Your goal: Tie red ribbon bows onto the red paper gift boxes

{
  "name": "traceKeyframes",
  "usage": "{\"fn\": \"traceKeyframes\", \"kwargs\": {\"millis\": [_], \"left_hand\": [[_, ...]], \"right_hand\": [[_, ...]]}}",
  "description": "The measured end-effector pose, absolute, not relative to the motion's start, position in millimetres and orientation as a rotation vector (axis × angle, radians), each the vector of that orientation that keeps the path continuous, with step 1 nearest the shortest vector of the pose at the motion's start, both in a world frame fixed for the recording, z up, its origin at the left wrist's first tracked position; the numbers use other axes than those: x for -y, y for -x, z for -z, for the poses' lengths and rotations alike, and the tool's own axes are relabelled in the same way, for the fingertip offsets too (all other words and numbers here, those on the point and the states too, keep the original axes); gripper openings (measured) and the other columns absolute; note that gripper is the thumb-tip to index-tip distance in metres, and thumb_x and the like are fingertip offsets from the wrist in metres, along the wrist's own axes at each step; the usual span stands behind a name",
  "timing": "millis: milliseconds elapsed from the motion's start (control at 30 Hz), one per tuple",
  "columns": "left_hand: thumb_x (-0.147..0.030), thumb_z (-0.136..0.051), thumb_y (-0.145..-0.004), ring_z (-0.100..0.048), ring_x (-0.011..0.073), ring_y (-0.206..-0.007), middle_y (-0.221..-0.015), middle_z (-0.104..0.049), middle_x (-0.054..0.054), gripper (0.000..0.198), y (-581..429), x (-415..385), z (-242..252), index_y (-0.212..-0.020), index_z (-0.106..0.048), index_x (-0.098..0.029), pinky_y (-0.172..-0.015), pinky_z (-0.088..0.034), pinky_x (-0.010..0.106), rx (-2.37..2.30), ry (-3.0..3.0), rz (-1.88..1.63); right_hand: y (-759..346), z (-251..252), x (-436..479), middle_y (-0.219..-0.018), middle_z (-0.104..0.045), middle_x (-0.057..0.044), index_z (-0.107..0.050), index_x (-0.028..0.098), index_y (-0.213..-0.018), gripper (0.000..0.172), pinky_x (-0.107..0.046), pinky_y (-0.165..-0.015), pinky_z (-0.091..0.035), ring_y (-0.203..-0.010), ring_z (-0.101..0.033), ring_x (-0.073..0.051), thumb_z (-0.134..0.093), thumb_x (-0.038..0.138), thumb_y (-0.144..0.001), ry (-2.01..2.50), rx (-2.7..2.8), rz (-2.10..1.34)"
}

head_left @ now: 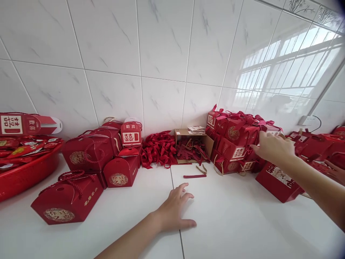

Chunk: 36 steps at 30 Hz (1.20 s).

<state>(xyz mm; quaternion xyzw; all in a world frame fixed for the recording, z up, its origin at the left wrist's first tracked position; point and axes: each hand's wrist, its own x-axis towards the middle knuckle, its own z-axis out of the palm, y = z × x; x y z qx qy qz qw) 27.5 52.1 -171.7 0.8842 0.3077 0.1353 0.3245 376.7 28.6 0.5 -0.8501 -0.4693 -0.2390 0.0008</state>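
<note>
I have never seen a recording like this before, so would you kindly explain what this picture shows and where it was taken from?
Certainly. There is no machine here: a person works bare-handed, wearing a head camera that looks forward and down. This single picture comes from it.

On the white surface, against a tiled wall, stand red gift boxes with cord handles at left, beside a red tub of packets. In the middle are a heap of red ribbons, an open cardboard box and a loose red strap. At right is a stack of ribbon-topped gift boxes.

The left hand is open and holds nothing. The right hand is at that stack; whether it grips anything is unclear.
</note>
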Motion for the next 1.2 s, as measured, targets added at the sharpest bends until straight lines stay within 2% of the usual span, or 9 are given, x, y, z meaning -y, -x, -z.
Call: {"fn": "traceKeyframes", "kwargs": {"millis": [133, 200, 300, 467, 733, 933, 1067, 1133, 1200], "left_hand": [[-0.059, -0.068, -0.061, -0.028, 0.0384, -0.129, -0.142, -0.037, 0.012, 0.073, -28.4, -52.0, 167.9, -0.126, -0.053, -0.028, -0.103, -0.029, 0.055, -0.783, -2.367, -0.308], [-0.059, -0.068, -0.062, -0.029, 0.0382, -0.128, -0.139, -0.042, 0.012, 0.073, -29.1, -52.0, 166.4, -0.126, -0.054, -0.029, -0.103, -0.028, 0.055, -0.767, -2.396, -0.318], [-0.060, -0.067, -0.062, -0.030, 0.0382, -0.127, -0.139, -0.042, 0.013, 0.072, -30.3, -51.7, 165.5, -0.125, -0.056, -0.027, -0.102, -0.028, 0.054, -0.747, -2.438, -0.334], [-0.059, -0.066, -0.062, -0.036, 0.0375, -0.122, -0.134, -0.047, 0.015, 0.070, -31.4, -51.6, 167.5, -0.123, -0.057, -0.025, -0.101, -0.030, 0.054, -0.727, -2.495, -0.366], [-0.059, -0.067, -0.063, -0.032, 0.0385, -0.125, -0.137, -0.043, 0.016, 0.073, -31.9, -53.3, 168.9, -0.124, -0.055, -0.023, -0.102, -0.029, 0.053, -0.743, -2.470, -0.328], [-0.056, -0.069, -0.062, -0.033, 0.0371, -0.124, -0.136, -0.044, 0.013, 0.070, -32.4, -53.6, 166.5, -0.124, -0.055, -0.026, -0.101, -0.029, 0.052, -0.753, -2.461, -0.321], [-0.058, -0.068, -0.062, -0.032, 0.0362, -0.124, -0.136, -0.043, 0.012, 0.071, -31.9, -53.6, 167.2, -0.124, -0.054, -0.027, -0.101, -0.030, 0.051, -0.770, -2.451, -0.307], [-0.059, -0.067, -0.063, -0.032, 0.0351, -0.124, -0.137, -0.042, 0.011, 0.070, -31.5, -53.8, 168.5, -0.124, -0.053, -0.028, -0.102, -0.030, 0.050, -0.767, -2.461, -0.311], [-0.060, -0.066, -0.063, -0.033, 0.0342, -0.124, -0.137, -0.042, 0.010, 0.070, -31.3, -54.1, 169.2, -0.124, -0.052, -0.029, -0.102, -0.030, 0.050, -0.765, -2.473, -0.298]], "right_hand": [[-297.9, -0.2, -45.2, -0.116, -0.061, -0.013, -0.055, 0.021, -0.118, 0.040, -0.037, -0.070, -0.044, -0.097, -0.060, -0.029, -0.040, 0.042, -0.087, 2.285, 1.876, 0.427], [-267.2, 27.0, -56.6, -0.110, -0.065, -0.008, -0.059, 0.024, -0.113, 0.033, -0.035, -0.074, -0.046, -0.095, -0.062, -0.025, -0.042, 0.034, -0.087, 2.085, 2.055, 0.185], [-233.7, 85.2, -71.1, -0.118, -0.063, -0.002, -0.056, 0.030, -0.120, 0.036, -0.033, -0.082, -0.048, -0.103, -0.060, -0.023, -0.049, 0.028, -0.085, 1.741, 2.257, -0.085], [-213.0, 150.1, -80.6, -0.111, -0.065, -0.001, -0.066, 0.032, -0.100, 0.027, -0.038, -0.087, -0.048, -0.103, -0.059, -0.025, -0.042, 0.027, -0.089, 1.729, 2.161, -0.073], [-228.3, 158.0, -84.7, -0.093, -0.067, 0.000, -0.068, 0.032, -0.081, 0.015, -0.038, -0.083, -0.048, -0.095, -0.060, -0.026, -0.053, 0.034, -0.084, 1.719, 1.946, -0.072], [-264.0, 126.8, -116.0, -0.091, -0.069, -0.007, -0.065, 0.019, -0.106, 0.039, -0.031, -0.073, -0.049, -0.084, -0.065, -0.022, -0.034, 0.040, -0.092, 1.799, 1.736, -0.075], [-281.3, 111.2, -146.3, -0.119, -0.061, -0.009, -0.040, 0.018, -0.136, 0.045, -0.025, -0.081, -0.047, -0.095, -0.063, -0.014, -0.031, 0.028, -0.093, 1.786, 1.678, -0.113], [-286.1, 112.5, -152.7, -0.115, -0.063, -0.008, -0.042, 0.019, -0.134, 0.044, -0.025, -0.081, -0.047, -0.091, -0.063, -0.013, -0.035, 0.025, -0.091, 1.820, 1.695, -0.151], [-289.3, 118.8, -152.8, -0.094, -0.069, -0.006, -0.063, 0.020, -0.111, 0.032, -0.027, -0.076, -0.048, -0.081, -0.064, -0.016, -0.053, 0.028, -0.082, 1.888, 1.764, -0.232]]}}
